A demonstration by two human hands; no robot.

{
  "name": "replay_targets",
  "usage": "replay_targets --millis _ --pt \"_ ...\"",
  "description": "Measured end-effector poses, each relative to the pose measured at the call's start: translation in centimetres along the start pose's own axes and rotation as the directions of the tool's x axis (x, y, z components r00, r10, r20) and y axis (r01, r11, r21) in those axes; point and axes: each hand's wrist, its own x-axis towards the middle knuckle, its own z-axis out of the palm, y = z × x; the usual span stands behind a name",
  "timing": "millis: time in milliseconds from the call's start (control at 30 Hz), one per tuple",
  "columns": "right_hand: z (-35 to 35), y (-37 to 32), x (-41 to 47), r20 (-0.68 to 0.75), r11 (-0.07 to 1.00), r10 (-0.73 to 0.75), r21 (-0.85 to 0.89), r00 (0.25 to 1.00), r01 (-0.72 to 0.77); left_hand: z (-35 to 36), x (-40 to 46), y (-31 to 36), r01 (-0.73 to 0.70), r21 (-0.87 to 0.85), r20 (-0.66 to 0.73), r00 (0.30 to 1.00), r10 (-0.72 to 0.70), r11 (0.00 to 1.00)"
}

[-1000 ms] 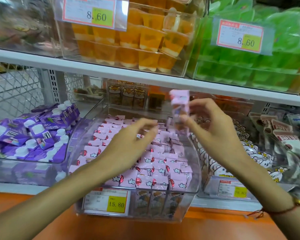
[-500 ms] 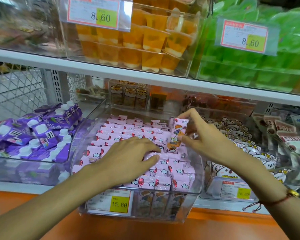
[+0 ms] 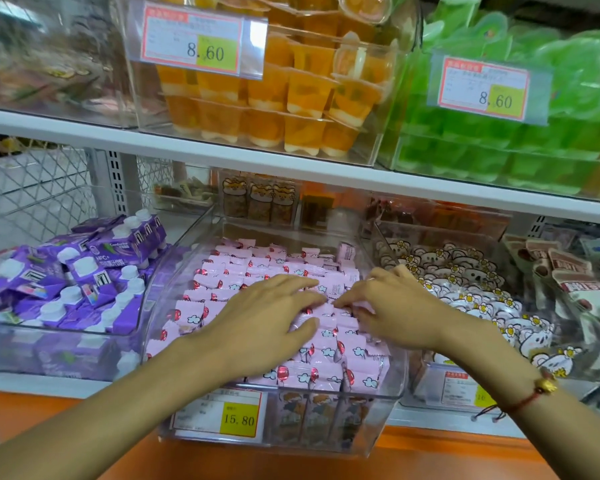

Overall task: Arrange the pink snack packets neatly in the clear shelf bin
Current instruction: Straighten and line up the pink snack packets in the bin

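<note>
Pink snack packets (image 3: pixel 257 263) fill the clear shelf bin (image 3: pixel 392 393) in rows, flat; one packet (image 3: pixel 346 251) stands upright at far right. Left hand (image 3: pixel 267 320) lies flat on the packets, fingers straight and slightly spread. Right hand (image 3: pixel 395 306) is beside it, fingertips on the packets, curled; can't tell if pinching one. Purple cartons (image 3: pixel 84 271) in left bin, bear-print packets (image 3: pixel 465 271) right.

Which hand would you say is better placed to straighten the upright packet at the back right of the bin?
Probably the right hand: it lies nearer the upright packet; the left hand rests flat mid-bin.
</note>
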Motion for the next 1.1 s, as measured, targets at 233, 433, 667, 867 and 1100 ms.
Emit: replay_targets --millis 233,433,667,867,1100 --pt "-1.1 0.9 2.2 -0.236 0.984 0.081 0.174 0.968 -0.040 0.2 0.0 0.0 0.013 -0.023 0.066 0.998 -0.011 1.000" --pt "0.0 0.5 4.3 0.018 0.998 0.052 0.040 0.998 -0.053 0.1 -0.1 0.0 0.015 -0.037 0.058 0.998 -0.013 0.999" --pt "0.4 0.2 4.2 0.002 0.993 0.071 0.098 0.998 -0.070 0.1 -0.2 0.0 0.020 -0.023 0.065 0.998 -0.018 1.000" --pt "0.8 0.5 3.5 -0.236 0.946 0.179 0.309 0.955 -0.101 0.0 -0.1 0.1 0.019 -0.023 0.107 0.994 -0.016 1.000" --pt "-0.6 -0.3 1.0 -0.739 0.833 0.386 0.537 0.553 0.136 -0.1 -0.3 0.1 0.038 -0.067 0.054 0.998 -0.034 0.997"
